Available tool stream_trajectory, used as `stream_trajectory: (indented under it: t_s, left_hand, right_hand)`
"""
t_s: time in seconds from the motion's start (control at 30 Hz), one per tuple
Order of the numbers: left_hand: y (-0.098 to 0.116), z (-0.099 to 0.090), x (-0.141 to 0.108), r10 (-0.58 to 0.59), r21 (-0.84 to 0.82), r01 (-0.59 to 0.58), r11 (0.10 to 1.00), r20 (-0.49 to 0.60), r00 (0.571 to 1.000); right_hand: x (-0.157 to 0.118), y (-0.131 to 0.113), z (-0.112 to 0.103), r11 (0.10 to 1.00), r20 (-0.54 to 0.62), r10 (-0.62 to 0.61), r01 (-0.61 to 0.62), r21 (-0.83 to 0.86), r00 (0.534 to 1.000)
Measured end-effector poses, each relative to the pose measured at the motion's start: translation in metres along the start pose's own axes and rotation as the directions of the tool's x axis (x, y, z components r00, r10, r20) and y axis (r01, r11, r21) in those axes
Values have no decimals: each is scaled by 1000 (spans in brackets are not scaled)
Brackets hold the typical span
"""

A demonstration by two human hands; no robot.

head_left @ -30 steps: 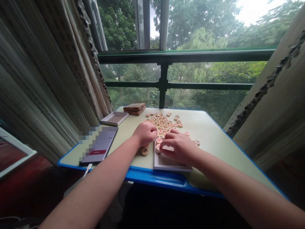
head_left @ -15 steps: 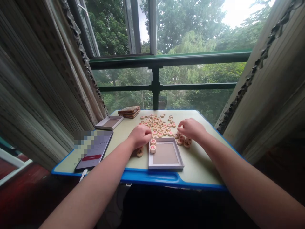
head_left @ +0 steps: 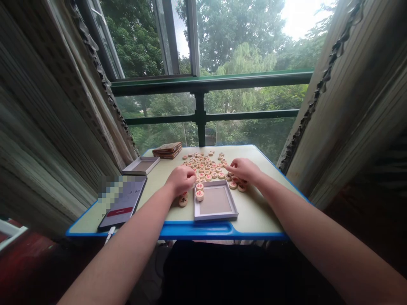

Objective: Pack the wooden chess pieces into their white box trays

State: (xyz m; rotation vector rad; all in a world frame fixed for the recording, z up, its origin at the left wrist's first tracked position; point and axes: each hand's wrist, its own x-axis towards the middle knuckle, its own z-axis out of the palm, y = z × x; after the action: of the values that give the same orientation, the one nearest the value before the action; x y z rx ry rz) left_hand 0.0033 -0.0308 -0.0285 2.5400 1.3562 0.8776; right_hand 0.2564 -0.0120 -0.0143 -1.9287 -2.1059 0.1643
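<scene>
My left hand (head_left: 182,180) is closed at the upper left of a shallow pale box (head_left: 233,216); what its fingers hold, if anything, is hidden. Under its wrist a round xiangqi piece (head_left: 182,202) lies on the table, with another partly covered. Along the box's left side sit two red-marked xiangqi pieces (head_left: 199,195), one behind the other. My right hand (head_left: 244,169) is over the right side of the spread pieces, fingers reaching left and apart. Several xiangqi pieces (head_left: 233,185) lie just below its fingers. More pieces (head_left: 207,177) are scattered behind the box.
A pale box lid (head_left: 127,173) lies at the table's left back, near a stack of brown boxes (head_left: 167,149). A phone (head_left: 127,199) with a cable lies at the left front. The table's blue edge (head_left: 254,235) runs along my side; window railing stands behind.
My right hand has shifted left over the pieces. My left hand stays closed in about the same place by the box. The whole view has turned slightly.
</scene>
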Motion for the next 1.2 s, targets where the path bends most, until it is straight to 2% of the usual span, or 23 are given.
stream_trajectory:
  t_s: [0.07, 0.17, 0.4, 0.57, 0.7, 1.03, 1.1, 1.2]
  left_hand:
    - [-1, 1, 1, 0, 13, 0, 1000, 0, 1000]
    - [-1, 1, 2, -6, 31, 6, 999, -2, 1000]
    - [-1, -1, 1, -25, 24, 25, 999, -4, 1000]
    - [-4, -2, -1, -28, 21, 28, 999, -22, 999]
    - [-6, -1, -2, -33, 15, 33, 999, -14, 999]
    - [-5, -1, -2, -37, -33, 37, 999, -2, 999]
    - [-6, -1, -2, -39, -25, 39, 999, -4, 999]
    - [-6, -1, -2, -37, -12, 37, 999, -11, 999]
  right_hand:
    - [2, -1, 6, 992, -97, -127, 129, 8, 987]
    - [4, -4, 12, 974, -67, -226, 224, -36, 972]
    - [3, 0, 0, 996, -64, -84, 82, -44, 994]
    - [-2, 5, -11, 999, 39, 17, -15, -51, 999]
    - [-5, 5, -14, 999, 112, 10, -6, -33, 994]
    - [-4, 4, -23, 999, 128, -44, 42, 24, 991]
    - [-8, 4, -29, 999, 184, -49, 45, 29, 982]
    - [-13, 5, -36, 999, 349, -36, 23, 42, 936]
